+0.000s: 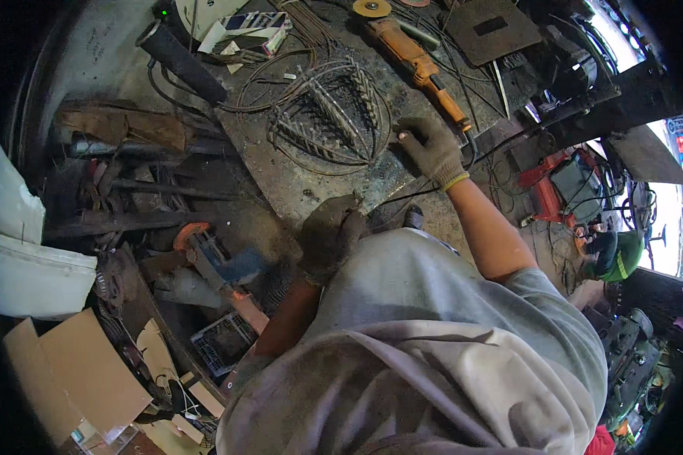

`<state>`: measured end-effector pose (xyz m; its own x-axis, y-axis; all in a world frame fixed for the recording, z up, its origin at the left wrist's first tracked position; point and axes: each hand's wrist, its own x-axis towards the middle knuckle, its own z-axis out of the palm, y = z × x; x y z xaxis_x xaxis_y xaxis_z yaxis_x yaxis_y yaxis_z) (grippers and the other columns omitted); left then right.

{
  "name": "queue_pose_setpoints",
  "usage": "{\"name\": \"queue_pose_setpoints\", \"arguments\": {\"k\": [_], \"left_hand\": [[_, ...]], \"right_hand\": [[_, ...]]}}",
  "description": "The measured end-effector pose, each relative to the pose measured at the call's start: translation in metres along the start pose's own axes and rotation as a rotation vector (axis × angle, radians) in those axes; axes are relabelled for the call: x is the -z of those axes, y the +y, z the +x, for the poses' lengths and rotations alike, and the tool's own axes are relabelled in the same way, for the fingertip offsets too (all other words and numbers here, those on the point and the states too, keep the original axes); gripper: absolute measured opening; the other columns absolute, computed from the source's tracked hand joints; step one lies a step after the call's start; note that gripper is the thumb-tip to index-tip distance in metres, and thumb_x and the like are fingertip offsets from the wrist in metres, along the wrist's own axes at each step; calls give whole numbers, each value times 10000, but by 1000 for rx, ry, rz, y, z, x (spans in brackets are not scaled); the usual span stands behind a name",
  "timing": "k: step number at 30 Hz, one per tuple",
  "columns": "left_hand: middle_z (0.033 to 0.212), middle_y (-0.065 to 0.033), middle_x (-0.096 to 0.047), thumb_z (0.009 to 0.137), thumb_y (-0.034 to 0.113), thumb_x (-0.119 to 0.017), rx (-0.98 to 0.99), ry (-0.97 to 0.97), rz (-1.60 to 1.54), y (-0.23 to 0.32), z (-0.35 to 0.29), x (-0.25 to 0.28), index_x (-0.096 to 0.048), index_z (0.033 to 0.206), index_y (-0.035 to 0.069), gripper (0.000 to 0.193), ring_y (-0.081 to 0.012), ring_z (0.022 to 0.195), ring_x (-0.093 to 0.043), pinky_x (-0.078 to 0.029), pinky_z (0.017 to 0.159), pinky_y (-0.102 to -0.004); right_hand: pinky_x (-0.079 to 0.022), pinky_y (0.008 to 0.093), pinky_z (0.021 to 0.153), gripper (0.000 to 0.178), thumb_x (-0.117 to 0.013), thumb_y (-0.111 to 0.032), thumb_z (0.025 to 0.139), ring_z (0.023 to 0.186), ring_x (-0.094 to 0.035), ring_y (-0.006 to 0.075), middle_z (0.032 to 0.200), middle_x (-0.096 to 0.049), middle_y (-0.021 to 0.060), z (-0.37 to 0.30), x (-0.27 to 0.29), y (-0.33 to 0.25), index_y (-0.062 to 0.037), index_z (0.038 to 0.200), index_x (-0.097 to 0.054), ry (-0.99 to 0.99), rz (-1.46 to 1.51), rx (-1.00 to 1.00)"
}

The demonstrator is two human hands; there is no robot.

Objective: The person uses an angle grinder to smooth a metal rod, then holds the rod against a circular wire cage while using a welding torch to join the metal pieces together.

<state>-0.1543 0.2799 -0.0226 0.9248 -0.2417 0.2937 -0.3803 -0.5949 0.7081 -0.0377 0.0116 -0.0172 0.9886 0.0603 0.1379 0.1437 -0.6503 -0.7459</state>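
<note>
Grey shirt (432, 341) hides bench edge | left hand (328, 236) grip unclear | right hand (430, 148) clenched on wire frame (330, 114)

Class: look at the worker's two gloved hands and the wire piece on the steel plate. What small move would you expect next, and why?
Probably the right hand shifts left to steady the round wire frame. It sits at the frame's right edge, seemingly holding something small, while the left hand rests low at the steel plate's near edge, away from the frame.
</note>
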Motion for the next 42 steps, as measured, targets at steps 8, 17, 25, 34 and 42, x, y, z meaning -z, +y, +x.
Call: {"name": "queue_pose_setpoints", "arguments": {"k": [8,17,25,34,42], "left_hand": [[979,-210,-722,946,185,-668,4,102,-10,8,3,-8,-708,1097,45,209,-390,918,-712,-572,802,-438],[1035,-186,-737,917,188,-748,265,91,-224,10,-2,-18,-704,1121,28,263,-337,912,-742,-580,794,-404],[965,-155,-746,938,151,-725,189,29,244,37,13,-9,-705,1129,41,221,-355,842,-728,-573,741,-423],[995,-156,-745,920,265,-707,115,36,411,15,0,-19,-744,1074,64,256,-364,891,-720,-575,763,-434],[960,-154,-754,922,152,-710,111,123,306,25,7,-20,-742,1028,62,143,-340,876,-736,-584,762,-414]], "right_hand": [[-563,402,864,340,-717,-346,912,964,-715,314,1042,-736,142,-4,1,0,-114,1159,-741,36,51,84],[-560,396,794,268,-725,-280,908,907,-714,284,1015,-733,122,-3,4,3,-126,1127,-750,58,-38,234],[-561,424,821,309,-712,-282,905,933,-715,313,1034,-737,134,-3,8,7,-138,1178,-742,-20,53,208],[-562,427,796,338,-684,-289,905,884,-715,332,1024,-751,138,-3,7,18,-134,1201,-737,-57,-38,268],[-564,427,782,351,-673,-328,912,862,-711,345,994,-741,157,-2,6,20,-131,1196,-732,-74,49,295]]}}
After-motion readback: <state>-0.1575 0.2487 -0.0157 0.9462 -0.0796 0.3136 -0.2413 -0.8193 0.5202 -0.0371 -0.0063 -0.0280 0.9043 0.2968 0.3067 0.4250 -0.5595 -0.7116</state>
